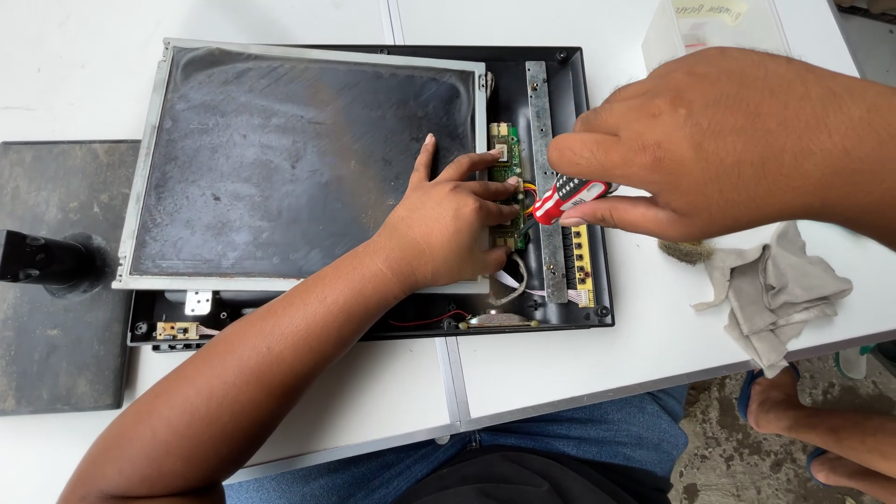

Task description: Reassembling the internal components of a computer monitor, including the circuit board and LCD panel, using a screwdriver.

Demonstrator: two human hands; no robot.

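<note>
An opened flat monitor lies on the white table, its black back shell (579,103) holding a grey metal-framed display panel (299,159). My left hand (453,224) rests flat on the panel's right edge, fingertips touching a narrow green circuit board (505,159). My right hand (728,140) grips a screwdriver with a red, white and black handle (569,198), its tip pointing down-left at the board beside a perforated metal strip (539,121).
The monitor's dark stand base (56,308) lies at the left. A crumpled grey cloth (775,289) sits to the right, and a clear plastic box (719,28) stands at the top right. A small board with wires (177,329) sits at the shell's lower left corner.
</note>
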